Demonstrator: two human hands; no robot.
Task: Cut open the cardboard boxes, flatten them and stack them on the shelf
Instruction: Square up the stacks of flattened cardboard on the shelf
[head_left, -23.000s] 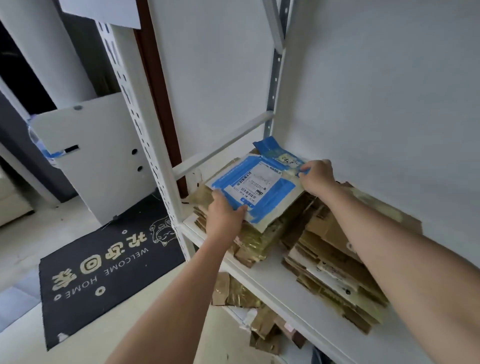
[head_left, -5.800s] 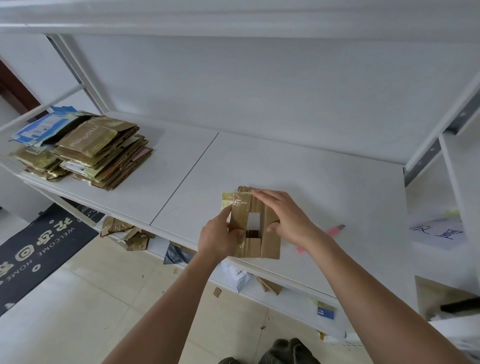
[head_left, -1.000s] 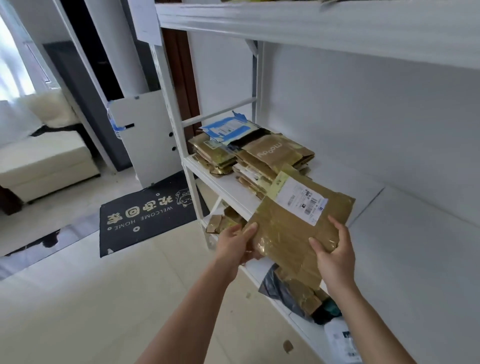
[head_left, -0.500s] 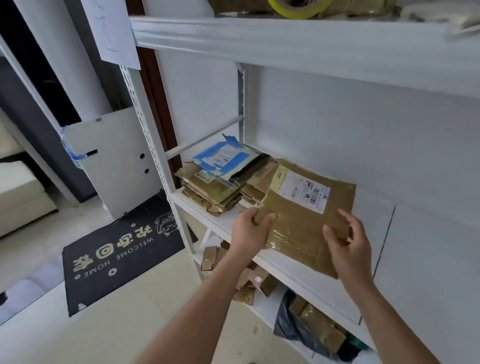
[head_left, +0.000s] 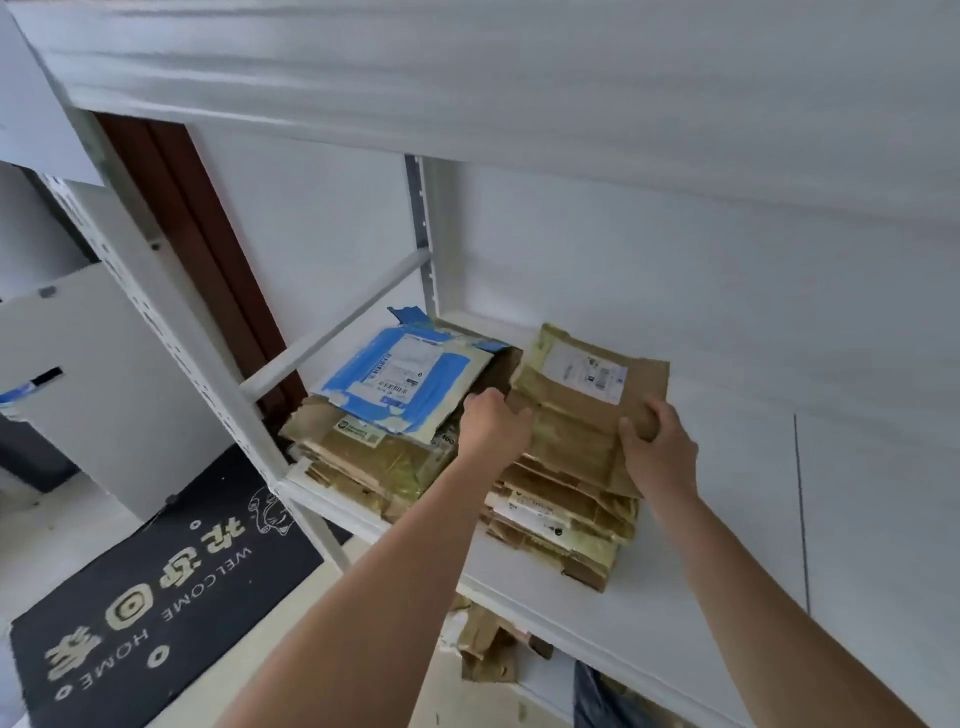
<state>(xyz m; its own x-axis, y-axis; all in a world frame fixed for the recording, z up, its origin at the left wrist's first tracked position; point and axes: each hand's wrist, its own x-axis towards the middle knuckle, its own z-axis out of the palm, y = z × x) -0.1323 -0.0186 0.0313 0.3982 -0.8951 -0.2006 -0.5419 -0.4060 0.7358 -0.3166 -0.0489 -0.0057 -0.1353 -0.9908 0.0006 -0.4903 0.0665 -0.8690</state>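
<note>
**Nearly down: flattened box going onto the right-hand stack**

Now the flattened box (head_left: 582, 410), brown with a white label near its far edge, is lying on top of the right-hand stack (head_left: 561, 525) of flattened cardboard on the shelf (head_left: 675, 613). To finish well, it looks wise to be squaring its edges with the pile beneath and pressing it flat before letting go, since its near edge is sitting slightly raised. The left hand (head_left: 493, 423) is gripping the box's left edge, fingers curled round it. The right hand (head_left: 657, 447) is pinching the near right corner, thumb on top and fingers tucked underneath. Just beside it, to the left, a second stack (head_left: 363, 457) is carrying a blue-and-white mailer (head_left: 405, 384). Below, a dark welcome mat (head_left: 156, 587) is lying on the floor.
</note>
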